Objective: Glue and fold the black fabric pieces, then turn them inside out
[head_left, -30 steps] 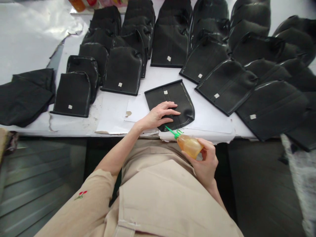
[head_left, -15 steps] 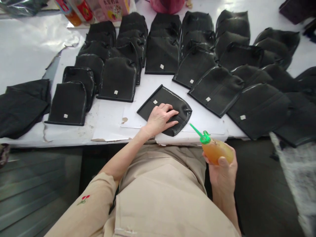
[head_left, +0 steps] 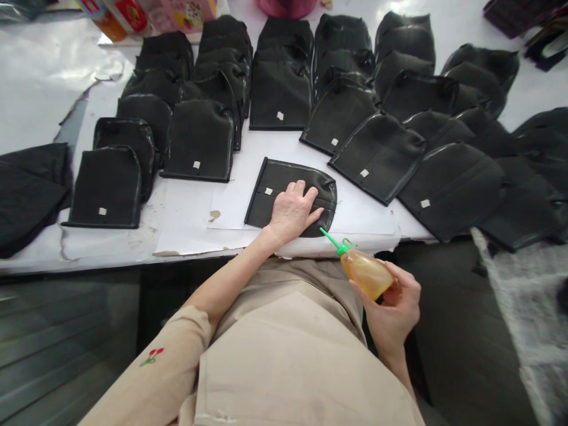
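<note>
Flat on the paper in front of me lies a black fabric pouch (head_left: 261, 204) with a small white tag near its straight bound edge. My left hand (head_left: 295, 207) rests on top of it, fingers stretched out and a little apart. In my right hand (head_left: 397, 302) is a squeeze glue bottle (head_left: 368, 273) of amber liquid with a green nozzle. The bottle is tilted, and its thin tip is at the pouch's lower right curved edge; whether it touches I cannot tell. A shiny line runs along the pouch's upper and right edges.
Overlapping rows of similar black pouches (head_left: 197, 139) fan across the table (head_left: 186, 222) behind and to both sides. Dark folded cloth (head_left: 31, 195) lies at the left. Drink bottles (head_left: 126, 15) and a pink container (head_left: 286, 6) stand at the back.
The pouch has turned under my left hand, so its bound edge now faces more to the left. The bottle has moved left, bringing its tip to the pouch's edge.
</note>
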Demonstrator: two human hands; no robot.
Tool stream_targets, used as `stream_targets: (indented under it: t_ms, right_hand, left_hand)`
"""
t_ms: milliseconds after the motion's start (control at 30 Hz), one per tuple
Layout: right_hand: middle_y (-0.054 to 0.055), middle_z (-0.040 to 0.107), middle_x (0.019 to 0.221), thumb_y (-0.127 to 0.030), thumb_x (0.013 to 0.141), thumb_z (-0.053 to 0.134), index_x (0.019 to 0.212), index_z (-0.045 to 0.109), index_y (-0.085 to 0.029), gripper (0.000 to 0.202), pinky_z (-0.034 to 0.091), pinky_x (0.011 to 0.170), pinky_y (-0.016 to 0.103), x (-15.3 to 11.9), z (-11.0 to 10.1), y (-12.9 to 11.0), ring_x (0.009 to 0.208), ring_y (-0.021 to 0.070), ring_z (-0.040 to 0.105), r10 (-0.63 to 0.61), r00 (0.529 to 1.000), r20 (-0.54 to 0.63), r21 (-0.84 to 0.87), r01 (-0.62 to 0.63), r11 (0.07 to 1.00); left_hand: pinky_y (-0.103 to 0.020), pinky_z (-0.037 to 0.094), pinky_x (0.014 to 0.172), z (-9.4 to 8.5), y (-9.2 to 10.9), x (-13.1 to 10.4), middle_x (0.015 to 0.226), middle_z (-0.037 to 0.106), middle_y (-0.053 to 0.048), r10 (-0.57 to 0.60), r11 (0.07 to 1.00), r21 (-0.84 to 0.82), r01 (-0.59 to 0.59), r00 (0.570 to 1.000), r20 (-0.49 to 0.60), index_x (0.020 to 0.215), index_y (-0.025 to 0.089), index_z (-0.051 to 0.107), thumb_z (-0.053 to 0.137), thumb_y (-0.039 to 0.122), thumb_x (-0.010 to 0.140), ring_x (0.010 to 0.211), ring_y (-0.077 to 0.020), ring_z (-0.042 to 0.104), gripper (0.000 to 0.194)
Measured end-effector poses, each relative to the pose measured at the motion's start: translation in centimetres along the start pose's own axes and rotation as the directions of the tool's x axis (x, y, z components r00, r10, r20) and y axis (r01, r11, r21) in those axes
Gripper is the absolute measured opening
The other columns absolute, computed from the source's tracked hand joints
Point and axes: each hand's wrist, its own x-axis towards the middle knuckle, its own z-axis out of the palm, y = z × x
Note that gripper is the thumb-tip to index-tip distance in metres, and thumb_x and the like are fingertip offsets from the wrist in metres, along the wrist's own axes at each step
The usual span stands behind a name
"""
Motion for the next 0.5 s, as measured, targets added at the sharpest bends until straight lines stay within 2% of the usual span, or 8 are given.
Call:
stream_targets:
  t_ms: [133, 333, 500]
  right_hand:
    - [0.01, 0.063, 0.114, -0.029, 0.071, 0.089, 0.121, 0.059, -0.02, 0.06, 0.06, 0.08, 0.041, 0.1, 0.4, 0.1, 0.103, 0.0269, 0.065, -0.026, 1.0, 0.013, -0.037, 0.027, 0.999]
    - [0.012, 0.063, 0.116, -0.029, 0.072, 0.089, 0.124, 0.059, -0.021, 0.061, 0.059, 0.084, 0.047, -0.2, 0.1, 0.3, 0.107, 0.0301, 0.065, -0.138, 0.99, 0.038, -0.117, 0.142, 0.983]
    - [0.012, 0.065, 0.115, -0.033, 0.071, 0.09, 0.128, 0.059, -0.022, 0.065, 0.059, 0.085, 0.049, -1.0, -0.5, 0.7, 0.106, 0.0312, 0.066, -0.19, 0.981, 0.043, -0.175, 0.195, 0.965]
  left_hand:
    - [-0.038, 0.05, 0.084, -0.2, -0.3, 0.0, 0.119, 0.057, -0.015, 0.001, 1.0, -0.005, -0.001, 1.0, 0.021, 0.116, 0.018, 0.06, 0.061, 0.044, 0.093, 0.109, -0.0298, 0.053, 0.034]
    - [-0.038, 0.05, 0.092, -0.8, -2.5, -0.2, 0.122, 0.056, -0.013, 0.119, 0.986, -0.127, -0.109, 0.991, 0.069, 0.128, 0.019, 0.059, 0.073, 0.055, 0.083, 0.111, -0.029, 0.055, 0.059]
    - [-0.038, 0.05, 0.092, -0.8, -2.9, -0.3, 0.124, 0.056, -0.014, 0.142, 0.984, -0.116, -0.133, 0.987, 0.074, 0.131, 0.019, 0.058, 0.076, 0.051, 0.081, 0.112, -0.0291, 0.055, 0.062]
